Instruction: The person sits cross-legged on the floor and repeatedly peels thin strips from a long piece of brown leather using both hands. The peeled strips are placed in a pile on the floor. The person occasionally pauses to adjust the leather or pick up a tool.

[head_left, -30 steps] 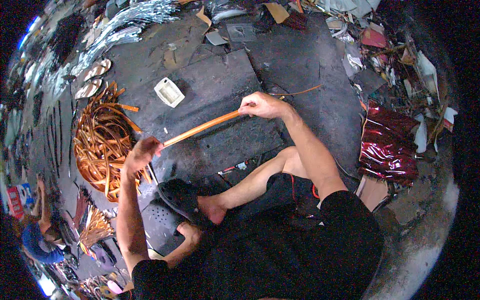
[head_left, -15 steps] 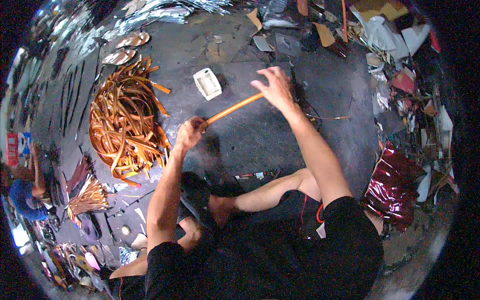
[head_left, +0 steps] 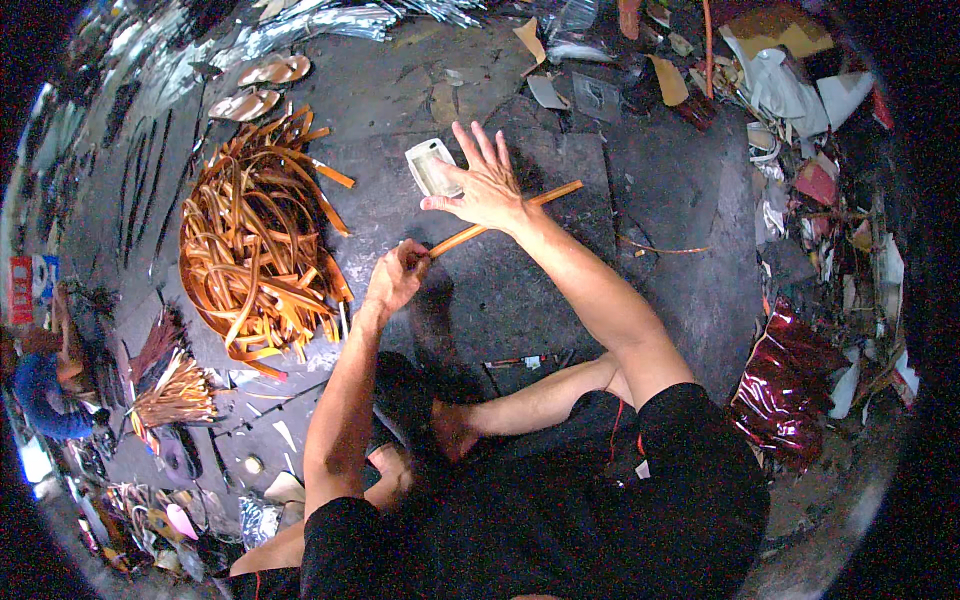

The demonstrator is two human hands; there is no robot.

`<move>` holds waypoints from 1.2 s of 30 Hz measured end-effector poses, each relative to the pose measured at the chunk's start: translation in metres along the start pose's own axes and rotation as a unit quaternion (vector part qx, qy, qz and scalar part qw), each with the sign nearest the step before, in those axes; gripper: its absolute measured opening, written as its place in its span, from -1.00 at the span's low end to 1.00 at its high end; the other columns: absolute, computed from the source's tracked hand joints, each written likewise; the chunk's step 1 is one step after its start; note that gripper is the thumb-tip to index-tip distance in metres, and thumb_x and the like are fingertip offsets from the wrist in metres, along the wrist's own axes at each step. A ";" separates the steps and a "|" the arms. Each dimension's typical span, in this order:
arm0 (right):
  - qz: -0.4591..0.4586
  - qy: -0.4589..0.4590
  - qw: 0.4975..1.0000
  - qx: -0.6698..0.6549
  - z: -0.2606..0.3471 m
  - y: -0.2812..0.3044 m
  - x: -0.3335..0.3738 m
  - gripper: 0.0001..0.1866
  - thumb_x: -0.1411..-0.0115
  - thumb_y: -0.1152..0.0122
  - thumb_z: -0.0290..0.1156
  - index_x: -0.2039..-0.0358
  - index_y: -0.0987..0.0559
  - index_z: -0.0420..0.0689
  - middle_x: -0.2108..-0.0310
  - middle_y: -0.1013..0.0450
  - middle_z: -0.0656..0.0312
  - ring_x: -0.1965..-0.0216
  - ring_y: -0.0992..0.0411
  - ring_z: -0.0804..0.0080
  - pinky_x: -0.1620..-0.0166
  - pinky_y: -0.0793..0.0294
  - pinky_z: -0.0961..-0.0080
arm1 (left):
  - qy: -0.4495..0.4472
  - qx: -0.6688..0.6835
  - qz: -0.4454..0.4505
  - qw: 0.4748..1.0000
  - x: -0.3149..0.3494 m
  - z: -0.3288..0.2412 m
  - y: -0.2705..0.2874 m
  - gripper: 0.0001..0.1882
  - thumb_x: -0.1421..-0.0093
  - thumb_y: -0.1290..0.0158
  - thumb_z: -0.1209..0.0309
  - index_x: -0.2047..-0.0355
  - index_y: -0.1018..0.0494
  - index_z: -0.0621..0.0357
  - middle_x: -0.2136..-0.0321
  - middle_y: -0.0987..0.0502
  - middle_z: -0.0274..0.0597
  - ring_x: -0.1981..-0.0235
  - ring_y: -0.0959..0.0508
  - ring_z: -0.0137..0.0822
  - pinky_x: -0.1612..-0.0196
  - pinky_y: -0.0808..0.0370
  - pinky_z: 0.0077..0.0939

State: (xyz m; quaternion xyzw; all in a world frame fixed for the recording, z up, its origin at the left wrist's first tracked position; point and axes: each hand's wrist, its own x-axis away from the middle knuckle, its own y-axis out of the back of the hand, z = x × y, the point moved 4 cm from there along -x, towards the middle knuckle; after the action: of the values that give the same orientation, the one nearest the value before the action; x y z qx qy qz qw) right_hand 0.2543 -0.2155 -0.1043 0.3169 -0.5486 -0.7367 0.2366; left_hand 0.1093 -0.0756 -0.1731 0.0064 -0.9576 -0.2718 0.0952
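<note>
White tray [head_left: 432,167] beside right hand [head_left: 487,185]

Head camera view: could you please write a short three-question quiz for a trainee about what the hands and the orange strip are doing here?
1. True or false: the left hand grips one end of the orange strip.
2. How is the right hand placed on the strip? A) closed in a fist around it B) laid over it with fingers spread C) lifted well clear of it
3. What lies on the dark floor to the person's left of the strip?

Key
1. True: its fingers are closed on the nearer end.
2. B: the palm lies over the strip, the fingers fanned out toward the small white tray.
3. A pile of orange strips, loosely coiled.
</note>
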 end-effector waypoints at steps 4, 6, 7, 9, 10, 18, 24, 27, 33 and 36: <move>-0.017 0.016 1.000 0.015 -0.003 -0.005 -0.003 -0.19 0.01 0.05 0.47 -0.06 -0.53 0.15 -0.38 0.16 -0.03 -0.39 0.30 -0.07 -0.33 0.40 -0.15 | -0.012 0.012 0.003 1.000 -0.002 0.003 -0.003 -0.83 -0.16 -0.06 0.42 0.25 -0.46 0.20 0.38 -0.60 0.00 0.30 -0.61 -0.14 0.22 -0.49 -0.33; 0.027 0.012 1.000 0.006 0.003 0.001 -0.005 -0.22 0.00 0.02 0.44 -0.01 -0.57 0.10 -0.38 0.15 -0.01 -0.39 0.29 -0.07 -0.33 0.38 -0.14 | -0.019 0.008 -0.002 1.000 -0.001 0.003 0.000 -0.83 -0.16 -0.05 0.42 0.24 -0.46 0.19 0.40 -0.60 -0.01 0.32 -0.61 -0.14 0.23 -0.49 -0.32; 0.050 0.010 0.999 0.002 0.006 0.004 -0.005 -0.23 -0.01 0.00 0.43 0.02 -0.59 0.07 -0.38 0.14 0.00 -0.39 0.28 -0.07 -0.33 0.37 -0.13 | -0.021 0.006 -0.005 1.000 0.000 0.003 0.001 -0.83 -0.17 -0.05 0.42 0.24 -0.46 0.19 0.40 -0.59 -0.01 0.33 -0.61 -0.14 0.24 -0.49 -0.31; -0.017 0.028 0.999 -0.029 0.005 0.013 -0.002 -0.28 -0.01 -0.07 0.37 0.11 -0.63 -0.01 -0.36 0.08 0.01 -0.38 0.23 -0.07 -0.33 0.31 -0.11 | -0.039 0.011 -0.007 0.999 0.001 0.001 0.001 -0.84 -0.17 -0.05 0.42 0.24 -0.46 0.18 0.41 -0.59 -0.02 0.35 -0.61 -0.14 0.25 -0.49 -0.30; -0.051 0.036 0.997 -0.044 0.005 0.018 0.001 -0.31 -0.02 -0.11 0.33 0.16 -0.64 -0.04 -0.35 0.05 0.02 -0.37 0.20 -0.07 -0.34 0.28 -0.10 | -0.054 0.018 -0.007 0.998 0.001 0.000 0.003 -0.84 -0.17 -0.04 0.43 0.24 -0.46 0.17 0.42 -0.59 -0.03 0.36 -0.61 -0.15 0.26 -0.49 -0.30; -0.126 -0.060 0.971 -0.193 -0.016 0.040 0.047 -0.71 -0.14 -0.24 -0.17 0.26 -0.58 -0.11 -0.17 -0.25 -0.03 -0.23 -0.14 -0.06 -0.25 -0.12 0.11 | -0.008 0.032 0.002 0.999 0.002 0.015 -0.002 -0.85 -0.15 0.00 0.49 0.25 -0.46 0.17 0.55 -0.53 -0.17 0.49 -0.54 -0.33 0.36 -0.46 -0.41; -0.022 -0.359 0.829 -0.429 -0.122 0.046 0.151 -0.49 -0.38 0.20 -0.32 -0.33 -0.11 0.19 0.36 -0.51 0.13 0.50 -0.46 0.49 0.37 -0.54 0.50 | -0.029 0.048 0.024 0.998 -0.001 0.002 0.001 -0.86 -0.21 0.00 0.48 0.22 -0.44 0.20 0.55 -0.51 -0.27 0.50 -0.50 -0.47 0.40 -0.43 -0.54; 0.063 -0.374 0.793 -0.477 -0.125 0.043 0.162 -0.43 -0.39 0.25 -0.33 -0.37 0.05 0.31 0.48 -0.52 0.10 0.65 -0.41 0.46 0.54 -0.52 0.46 | -0.031 0.174 0.041 0.983 -0.005 0.014 -0.004 -0.87 -0.21 0.01 0.50 0.22 -0.44 0.21 0.53 -0.50 -0.29 0.50 -0.49 -0.48 0.40 -0.43 -0.58; 0.131 -0.376 0.788 -0.469 -0.129 0.046 0.160 -0.38 -0.39 0.26 -0.31 -0.37 0.17 0.36 0.53 -0.51 0.07 0.71 -0.39 0.44 0.63 -0.48 0.45 | -0.016 0.272 0.075 0.959 -0.014 0.018 -0.010 -0.87 -0.22 0.02 0.50 0.23 -0.43 0.24 0.51 -0.50 -0.28 0.52 -0.46 -0.50 0.42 -0.43 -0.59; 0.162 -0.384 0.795 -0.440 -0.126 0.047 0.155 -0.39 -0.39 0.26 -0.29 -0.38 0.15 0.34 0.57 -0.49 0.09 0.73 -0.35 0.49 0.61 -0.47 0.48 | 0.018 0.261 0.089 0.961 -0.013 0.021 -0.008 -0.85 -0.22 -0.01 0.45 0.23 -0.44 0.24 0.51 -0.50 -0.28 0.51 -0.46 -0.50 0.44 -0.42 -0.59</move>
State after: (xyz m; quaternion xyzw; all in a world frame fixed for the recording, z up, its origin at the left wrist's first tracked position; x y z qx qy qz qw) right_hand 0.2391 -0.4194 -0.1164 -0.2241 -0.2543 -0.9106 0.2365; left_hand 0.1182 -0.0709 -0.1974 -0.0493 -0.9902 -0.0027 0.1310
